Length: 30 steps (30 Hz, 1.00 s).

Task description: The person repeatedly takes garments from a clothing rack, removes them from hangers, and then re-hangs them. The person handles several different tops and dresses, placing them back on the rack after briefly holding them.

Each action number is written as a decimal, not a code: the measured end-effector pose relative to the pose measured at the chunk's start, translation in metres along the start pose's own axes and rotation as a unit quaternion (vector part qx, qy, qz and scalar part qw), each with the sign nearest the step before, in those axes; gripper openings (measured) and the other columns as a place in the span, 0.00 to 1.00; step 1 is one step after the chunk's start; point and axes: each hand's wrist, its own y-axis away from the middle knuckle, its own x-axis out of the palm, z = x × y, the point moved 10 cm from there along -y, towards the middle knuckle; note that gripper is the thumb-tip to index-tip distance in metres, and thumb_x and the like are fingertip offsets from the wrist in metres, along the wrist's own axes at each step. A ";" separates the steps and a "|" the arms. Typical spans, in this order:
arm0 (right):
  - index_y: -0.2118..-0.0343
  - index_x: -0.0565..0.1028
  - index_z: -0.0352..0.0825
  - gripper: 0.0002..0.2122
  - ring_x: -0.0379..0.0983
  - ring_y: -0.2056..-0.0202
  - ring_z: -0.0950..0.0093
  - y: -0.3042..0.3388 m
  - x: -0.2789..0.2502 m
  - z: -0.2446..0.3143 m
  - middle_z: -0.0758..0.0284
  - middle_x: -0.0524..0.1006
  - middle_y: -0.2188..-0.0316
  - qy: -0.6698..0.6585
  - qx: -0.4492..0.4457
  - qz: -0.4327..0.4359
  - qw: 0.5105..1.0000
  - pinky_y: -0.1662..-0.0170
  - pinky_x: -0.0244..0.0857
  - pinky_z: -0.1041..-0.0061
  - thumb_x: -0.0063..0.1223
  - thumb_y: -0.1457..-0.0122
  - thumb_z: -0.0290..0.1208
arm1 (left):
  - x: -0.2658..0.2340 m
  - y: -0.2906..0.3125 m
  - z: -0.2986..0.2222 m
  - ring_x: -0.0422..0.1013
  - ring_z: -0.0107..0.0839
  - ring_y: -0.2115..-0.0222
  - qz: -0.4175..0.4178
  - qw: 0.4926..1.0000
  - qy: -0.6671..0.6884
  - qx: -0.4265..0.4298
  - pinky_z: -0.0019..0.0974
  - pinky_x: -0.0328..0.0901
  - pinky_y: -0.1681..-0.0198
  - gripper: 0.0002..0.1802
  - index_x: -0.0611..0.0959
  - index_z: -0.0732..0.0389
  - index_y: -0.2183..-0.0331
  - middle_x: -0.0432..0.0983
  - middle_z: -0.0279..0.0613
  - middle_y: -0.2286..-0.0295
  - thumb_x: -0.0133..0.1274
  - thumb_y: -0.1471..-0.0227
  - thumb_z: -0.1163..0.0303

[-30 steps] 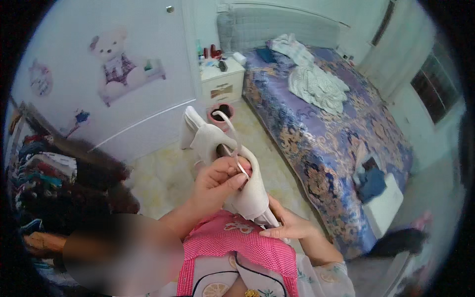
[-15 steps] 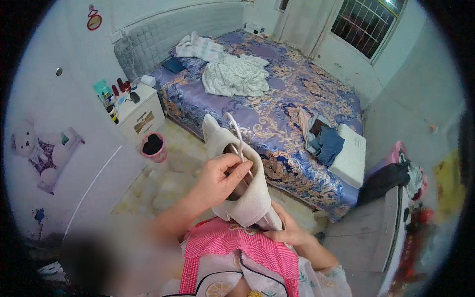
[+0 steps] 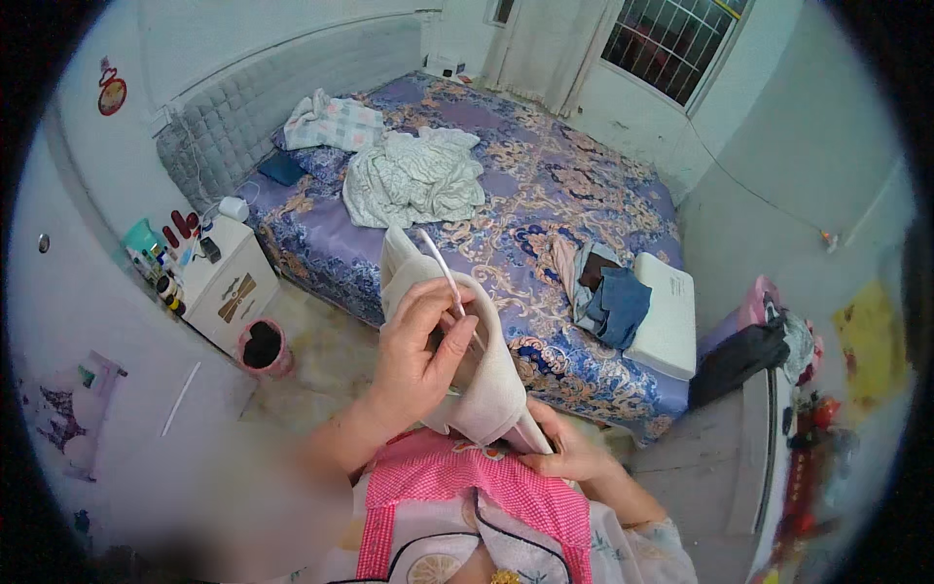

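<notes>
A cream garment [image 3: 494, 384] with a stiff collar-like opening is held up in front of my body. My left hand [image 3: 413, 355] pinches a pale clothes hanger [image 3: 441, 263] between thumb and fingers, its hook rising above the grip. Below the hand, the rest of the hanger runs into the garment's opening, mostly hidden. Lower down on the right, my right hand [image 3: 572, 450] closes round a fold of the same garment. Its fingertips are partly behind the fabric. The garment's lower part is out of sight near my pink checked apron [image 3: 438, 477].
Ahead stands a bed [image 3: 525, 195] with a crumpled light blanket [image 3: 413, 180], a folded clothes pile [image 3: 608, 297] and a white pillow [image 3: 666, 316]. At left are a white nightstand [image 3: 229, 268] and a pink bin [image 3: 277, 365]. Dark clothing [image 3: 739, 365] hangs over furniture at right.
The view has shifted, so the bed and nightstand sit further left and lower. The garment opening has turned slightly, with my left hand's fingers wrapped further round the hanger. My right hand keeps its hold.
</notes>
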 end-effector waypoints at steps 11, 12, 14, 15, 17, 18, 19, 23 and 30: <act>0.40 0.48 0.30 0.39 0.48 0.40 0.71 -0.062 -0.043 0.013 0.60 0.54 0.42 -0.090 0.017 0.037 0.995 0.40 0.42 0.72 0.58 0.52 0.30 | 0.013 -0.046 0.083 0.68 0.22 0.71 -0.002 0.987 0.097 -0.130 0.23 0.63 0.68 0.04 0.75 0.67 0.67 0.70 0.38 0.69 0.49 0.47 0.78; 0.40 0.48 0.30 0.39 0.48 0.41 0.71 -0.068 -0.048 0.013 0.60 0.54 0.42 -0.100 0.016 0.045 0.994 0.40 0.42 0.72 0.58 0.52 0.30 | 0.016 -0.047 0.092 0.64 0.17 0.71 0.013 0.986 0.092 -0.137 0.22 0.61 0.68 0.06 0.74 0.65 0.64 0.69 0.33 0.67 0.46 0.44 0.74; 0.40 0.49 0.29 0.38 0.49 0.41 0.71 -0.082 -0.059 0.016 0.60 0.54 0.42 -0.109 0.003 0.065 0.992 0.39 0.42 0.72 0.58 0.52 0.29 | 0.022 -0.053 0.104 0.65 0.18 0.69 0.006 0.983 0.107 -0.146 0.23 0.61 0.66 0.06 0.73 0.64 0.63 0.69 0.33 0.66 0.46 0.45 0.76; 0.40 0.49 0.29 0.38 0.49 0.41 0.71 -0.088 -0.067 0.017 0.60 0.54 0.42 -0.116 0.004 0.070 0.991 0.39 0.42 0.72 0.58 0.52 0.29 | 0.026 -0.058 0.111 0.65 0.19 0.68 0.002 0.982 0.115 -0.151 0.23 0.62 0.65 0.07 0.72 0.64 0.62 0.68 0.33 0.66 0.46 0.45 0.77; 0.40 0.49 0.29 0.38 0.49 0.41 0.71 -0.101 -0.082 0.019 0.60 0.54 0.42 -0.129 0.009 0.085 0.988 0.39 0.42 0.71 0.58 0.51 0.28 | 0.032 -0.066 0.121 0.65 0.20 0.66 0.022 0.985 0.066 -0.157 0.24 0.62 0.63 0.09 0.70 0.64 0.61 0.67 0.34 0.66 0.46 0.46 0.79; 0.40 0.48 0.29 0.38 0.49 0.41 0.71 -0.103 -0.093 0.025 0.60 0.54 0.42 -0.117 0.037 0.065 0.990 0.39 0.41 0.71 0.58 0.51 0.27 | 0.036 -0.072 0.127 0.65 0.20 0.66 0.018 0.986 0.049 -0.157 0.24 0.62 0.63 0.09 0.70 0.64 0.61 0.67 0.34 0.65 0.46 0.46 0.80; 0.40 0.48 0.29 0.38 0.49 0.41 0.71 -0.109 -0.103 0.027 0.60 0.54 0.42 -0.133 0.034 0.069 0.988 0.39 0.41 0.71 0.58 0.51 0.27 | 0.040 -0.080 0.130 0.65 0.20 0.66 0.013 0.988 0.032 -0.153 0.24 0.62 0.62 0.09 0.70 0.64 0.61 0.66 0.35 0.65 0.46 0.46 0.80; 0.40 0.48 0.29 0.38 0.49 0.41 0.70 -0.129 -0.151 0.034 0.60 0.54 0.42 -0.123 0.006 0.091 0.988 0.40 0.42 0.70 0.57 0.51 0.26 | 0.070 -0.114 0.146 0.65 0.21 0.66 0.013 0.990 0.050 -0.130 0.25 0.61 0.61 0.08 0.70 0.65 0.62 0.66 0.36 0.65 0.46 0.47 0.80; 0.43 0.56 0.29 0.38 0.52 0.42 0.66 -0.157 -0.267 0.061 0.57 0.58 0.43 0.016 -0.092 0.069 0.993 0.40 0.43 0.70 0.51 0.63 0.29 | 0.137 -0.187 0.164 0.65 0.23 0.66 0.051 0.994 0.033 -0.091 0.25 0.60 0.61 0.04 0.73 0.65 0.66 0.67 0.38 0.66 0.44 0.45 0.76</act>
